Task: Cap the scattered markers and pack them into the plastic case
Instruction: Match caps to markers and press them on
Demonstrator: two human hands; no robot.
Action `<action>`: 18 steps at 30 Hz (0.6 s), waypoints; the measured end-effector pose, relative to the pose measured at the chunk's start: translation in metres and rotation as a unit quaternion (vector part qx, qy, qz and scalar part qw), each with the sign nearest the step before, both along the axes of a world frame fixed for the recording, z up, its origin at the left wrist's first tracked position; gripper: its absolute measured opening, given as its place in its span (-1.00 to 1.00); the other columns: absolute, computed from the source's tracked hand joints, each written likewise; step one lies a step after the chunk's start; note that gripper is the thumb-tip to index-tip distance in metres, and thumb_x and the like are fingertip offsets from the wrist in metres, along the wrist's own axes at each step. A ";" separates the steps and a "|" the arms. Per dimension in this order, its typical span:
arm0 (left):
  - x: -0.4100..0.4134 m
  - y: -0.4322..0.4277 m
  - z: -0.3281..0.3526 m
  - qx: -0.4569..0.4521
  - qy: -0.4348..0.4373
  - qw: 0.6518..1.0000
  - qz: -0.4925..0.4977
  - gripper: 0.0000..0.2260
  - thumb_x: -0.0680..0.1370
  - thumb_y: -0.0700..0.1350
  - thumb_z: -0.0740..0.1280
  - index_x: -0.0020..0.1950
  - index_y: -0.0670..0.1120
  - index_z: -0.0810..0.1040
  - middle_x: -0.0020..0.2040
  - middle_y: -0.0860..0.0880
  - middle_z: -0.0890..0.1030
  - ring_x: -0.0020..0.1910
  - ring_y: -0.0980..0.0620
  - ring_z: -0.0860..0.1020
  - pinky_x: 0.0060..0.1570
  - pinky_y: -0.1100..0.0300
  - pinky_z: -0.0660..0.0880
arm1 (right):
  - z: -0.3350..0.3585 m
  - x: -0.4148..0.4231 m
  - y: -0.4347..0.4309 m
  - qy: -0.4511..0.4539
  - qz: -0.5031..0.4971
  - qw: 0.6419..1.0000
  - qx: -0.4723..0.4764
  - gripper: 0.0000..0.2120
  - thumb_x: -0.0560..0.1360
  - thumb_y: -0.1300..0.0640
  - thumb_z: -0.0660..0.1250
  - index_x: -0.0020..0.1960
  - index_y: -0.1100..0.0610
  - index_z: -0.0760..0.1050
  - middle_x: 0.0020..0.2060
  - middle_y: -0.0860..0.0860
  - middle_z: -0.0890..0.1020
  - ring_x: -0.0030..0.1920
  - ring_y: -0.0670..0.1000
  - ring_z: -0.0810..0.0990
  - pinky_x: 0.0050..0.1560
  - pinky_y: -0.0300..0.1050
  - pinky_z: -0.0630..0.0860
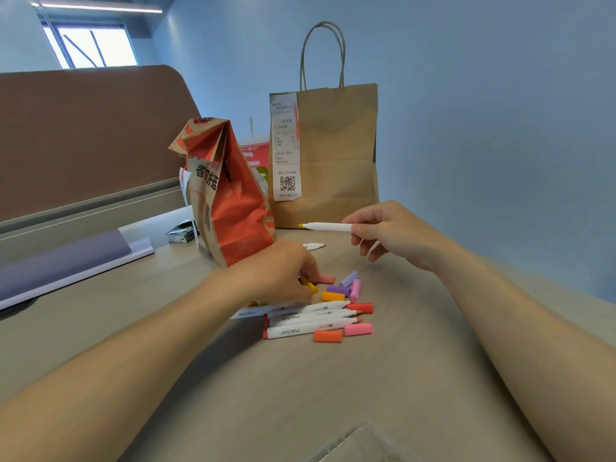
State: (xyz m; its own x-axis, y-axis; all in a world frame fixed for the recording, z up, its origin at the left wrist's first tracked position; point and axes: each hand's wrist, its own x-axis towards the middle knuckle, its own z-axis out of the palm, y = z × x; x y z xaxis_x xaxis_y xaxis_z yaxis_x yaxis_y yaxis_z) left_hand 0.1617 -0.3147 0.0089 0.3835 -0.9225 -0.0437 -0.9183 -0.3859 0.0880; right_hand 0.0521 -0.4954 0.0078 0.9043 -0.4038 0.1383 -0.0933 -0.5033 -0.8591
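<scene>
My right hand (390, 233) holds an uncapped white marker with a yellow tip (328, 226) level above the desk, tip pointing left. My left hand (283, 273) reaches down to the desk and pinches a yellow cap (310, 286). Loose caps lie beside it: pink (326, 279), lilac (349, 279), purple (337, 289), orange (332, 296), red (360, 308) and more. Three white uncapped markers (306, 323) lie side by side in front of them. Another white marker (313, 246) lies farther back. The clear plastic case (360, 445) shows at the bottom edge.
An orange printed paper bag (226, 201) stands just behind my left hand. A brown handled paper bag (336, 155) with a receipt stands at the back, a red cup (255, 158) between the two. A grey folder (66, 261) lies at the left. A brown partition rises behind.
</scene>
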 end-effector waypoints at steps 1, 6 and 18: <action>0.001 -0.001 0.000 0.007 -0.005 1.000 0.000 -0.77 0.51 -0.04 0.40 0.15 0.01 0.68 0.04 0.05 0.66 0.01 0.08 0.57 0.00 0.13 0.57 | -0.001 0.000 -0.001 -0.006 0.001 1.000 -0.002 -0.80 0.62 0.23 0.25 0.18 0.12 0.59 -0.19 0.05 0.64 -0.23 -0.02 0.62 -0.23 -0.20 0.58; -0.001 -0.001 -0.005 0.007 -0.065 0.998 -0.008 -0.93 0.55 -0.04 0.37 -0.02 0.00 0.62 -0.05 0.03 0.61 -0.10 0.03 0.52 -0.07 0.06 0.54 | -0.003 0.000 -0.001 -0.042 0.006 0.998 -0.049 -0.79 0.60 0.25 0.28 0.18 0.14 0.61 -0.21 0.02 0.66 -0.29 -0.07 0.63 -0.21 -0.22 0.63; 0.015 0.080 -0.008 -0.452 0.182 0.868 0.096 -0.81 0.46 -0.24 0.47 -0.07 0.06 0.64 -0.16 0.11 0.68 -0.11 0.09 0.67 -0.05 0.28 0.58 | 0.001 0.001 0.026 -0.080 0.054 0.986 -0.138 -0.84 0.55 0.23 0.36 0.09 0.09 0.64 -0.25 -0.01 0.69 -0.30 -0.06 0.67 -0.10 -0.11 0.66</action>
State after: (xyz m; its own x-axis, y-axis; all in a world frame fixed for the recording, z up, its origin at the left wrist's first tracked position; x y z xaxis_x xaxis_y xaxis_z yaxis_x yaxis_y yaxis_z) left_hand 0.1771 -0.2344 0.0011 0.6458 -0.5643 0.5143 -0.6929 -0.1504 0.7051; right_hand 0.0535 -0.4693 0.0088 0.8977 -0.2328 0.3742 0.0997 -0.7198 -0.6870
